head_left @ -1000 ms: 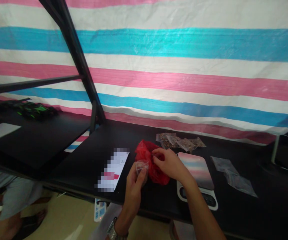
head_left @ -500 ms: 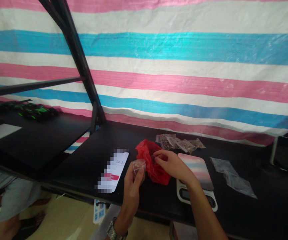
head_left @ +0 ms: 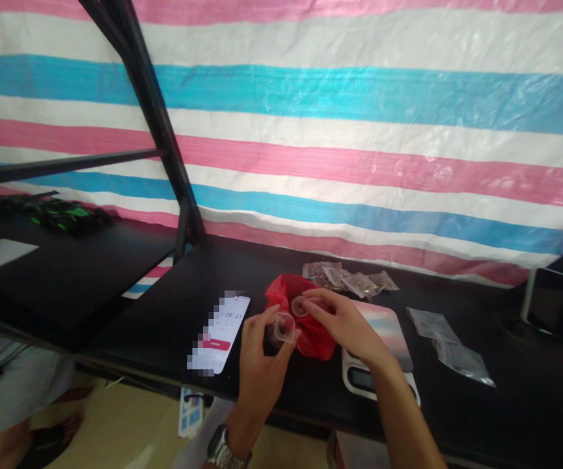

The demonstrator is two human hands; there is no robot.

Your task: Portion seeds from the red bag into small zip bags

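Black desk point(head_left: 164, 326) held a red plastic bag point(head_left: 316, 339), and just in front of it the left hand point(head_left: 261, 371) gripped a small clear plastic cup point(head_left: 284, 327) while the right hand point(head_left: 344, 322) pinched a round clear piece point(head_left: 301, 305) above the bag.

On a desk point(head_left: 139, 326), a phone point(head_left: 227, 319) lies left of a bag point(head_left: 281, 293), with the left hand point(head_left: 261, 378) and right hand point(head_left: 344, 324) in front of it and a cup point(head_left: 284, 327) in the left hand. Packets point(head_left: 349, 280) lie behind the bag. Right of the hands, a pad point(head_left: 396, 332) rests on a scale point(head_left: 359, 379). Further right lie a second bag point(head_left: 450, 342), then a tablet point(head_left: 552, 303). A tarp point(head_left: 310, 111) hangs behind the desk
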